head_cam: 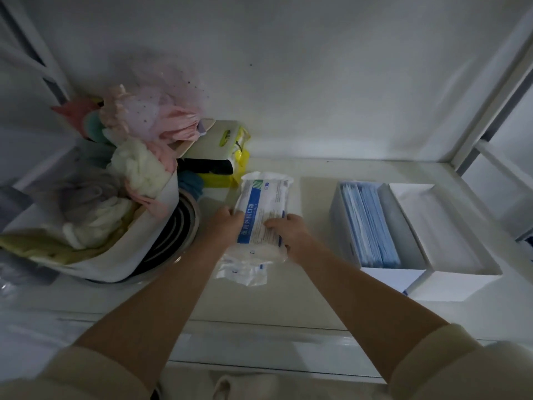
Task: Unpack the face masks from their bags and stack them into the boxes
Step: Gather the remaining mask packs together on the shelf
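Note:
A sealed bag of face masks [261,209], white with a blue stripe and printed text, lies on the white shelf [317,284] in the middle. My left hand [223,223] grips its left edge and my right hand [291,235] grips its right side, thumb on top. Under its near end lies a crumpled clear plastic bag [240,271]. To the right stand two open white boxes: the left box [386,277] holds a stack of blue masks [369,223] on edge, the right box [450,255] shows only its white inside.
A white fabric bin [115,255] stuffed with cloth and pink tulle fills the left side, with a round striped thing behind it. A yellow packet [227,157] and a dark item sit by the back wall. A shelf upright rises at the right.

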`<state>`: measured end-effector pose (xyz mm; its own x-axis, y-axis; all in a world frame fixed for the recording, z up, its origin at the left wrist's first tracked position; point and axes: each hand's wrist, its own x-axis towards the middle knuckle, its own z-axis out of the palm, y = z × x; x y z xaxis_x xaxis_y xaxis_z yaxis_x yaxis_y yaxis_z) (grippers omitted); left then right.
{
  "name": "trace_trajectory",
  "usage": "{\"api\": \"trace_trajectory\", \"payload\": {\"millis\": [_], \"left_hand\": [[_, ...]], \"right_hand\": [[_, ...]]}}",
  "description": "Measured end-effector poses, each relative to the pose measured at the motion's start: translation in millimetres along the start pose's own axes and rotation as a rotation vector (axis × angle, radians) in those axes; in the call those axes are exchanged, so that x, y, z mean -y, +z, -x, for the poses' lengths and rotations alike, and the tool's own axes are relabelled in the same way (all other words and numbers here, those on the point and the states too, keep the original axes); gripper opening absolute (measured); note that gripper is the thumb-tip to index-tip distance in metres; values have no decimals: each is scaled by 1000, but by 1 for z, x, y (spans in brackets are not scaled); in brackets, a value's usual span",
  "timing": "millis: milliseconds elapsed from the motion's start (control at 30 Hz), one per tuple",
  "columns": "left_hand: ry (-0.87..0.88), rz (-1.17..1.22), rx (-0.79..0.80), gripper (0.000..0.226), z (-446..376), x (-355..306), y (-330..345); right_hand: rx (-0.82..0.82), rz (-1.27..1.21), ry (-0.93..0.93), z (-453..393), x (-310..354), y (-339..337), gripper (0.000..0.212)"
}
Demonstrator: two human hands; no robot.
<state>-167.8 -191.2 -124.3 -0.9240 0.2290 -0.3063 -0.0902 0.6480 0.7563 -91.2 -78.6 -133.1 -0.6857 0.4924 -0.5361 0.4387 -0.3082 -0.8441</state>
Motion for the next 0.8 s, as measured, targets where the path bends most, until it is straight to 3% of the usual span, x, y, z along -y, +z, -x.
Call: {"api": "trace_trajectory", "payload": {"millis": [67, 167, 300, 367, 467, 533, 567, 600, 633, 733, 800], "left_hand": [[-11, 68, 26, 26, 4, -6, 1], [-28, 174, 131, 17, 13, -14, 6], [-16, 202, 204, 32, 12, -21, 23], [-41, 74, 181, 40, 11, -21, 36], [26, -247, 146, 62, 15, -18, 53], [105, -424, 126, 77, 21, -19, 58], [144, -495, 117, 79, 24, -20, 59], [177, -560, 116, 76, 27, -21, 59], [212, -616, 113, 68, 28, -21, 61], [247, -730, 85, 47, 30, -20, 66], [280, -721, 18, 37, 29, -20, 73]], "right_hand": [[27, -38, -6, 2, 2, -3, 31], [2, -74, -56, 5, 10, -16, 22], [-48, 4, 9, 10, 16, -43, 9], [-80, 121, 72, 14, 12, -52, 10], [-172, 220, 13, 21, 8, -62, 16], [-170, 436, -39, 35, 11, -67, 26], [-163, 667, -55, 45, 16, -67, 28], [-179, 984, -167, 48, 9, -68, 28], [-198, 1063, -214, 49, 7, -70, 31], [-318, 852, -302, 43, 5, -75, 55], [-324, 991, -335, 43, 5, -77, 54]]}}
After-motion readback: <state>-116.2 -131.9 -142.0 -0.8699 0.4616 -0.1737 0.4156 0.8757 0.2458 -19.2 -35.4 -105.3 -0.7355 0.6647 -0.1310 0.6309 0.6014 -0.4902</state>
